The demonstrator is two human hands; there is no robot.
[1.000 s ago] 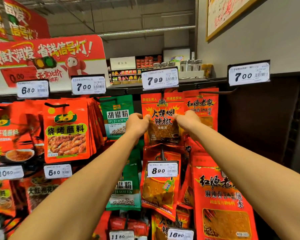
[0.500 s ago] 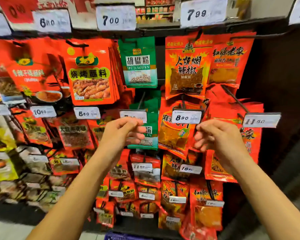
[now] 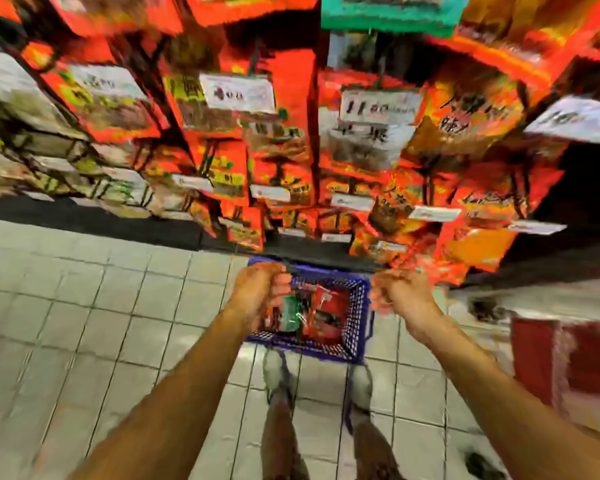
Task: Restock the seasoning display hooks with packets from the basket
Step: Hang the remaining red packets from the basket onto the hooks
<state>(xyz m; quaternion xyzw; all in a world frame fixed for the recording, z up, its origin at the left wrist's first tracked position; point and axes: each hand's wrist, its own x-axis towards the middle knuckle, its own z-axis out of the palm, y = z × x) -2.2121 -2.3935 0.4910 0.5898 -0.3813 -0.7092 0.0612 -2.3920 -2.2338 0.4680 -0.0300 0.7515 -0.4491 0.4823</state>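
Motion blur obscures packet labels on the display hooks [image 3: 291,140]. Left hand [image 3: 260,292], fingers curled, empty, hangs above the blue basket [image 3: 357,306]; packets [image 3: 312,313] lie inside. Right hand [image 3: 399,296]: grip indeterminate. Basket rests on grey tiled floor [image 3: 84,306].

two bare forearms with no sleeves, bare lower legs, and pale grey shoes [image 3: 277,374], blurred.

Grey tiled floor [image 3: 84,323], white price tags [image 3: 238,93], red blurred obj [image 3: 565,362] at right
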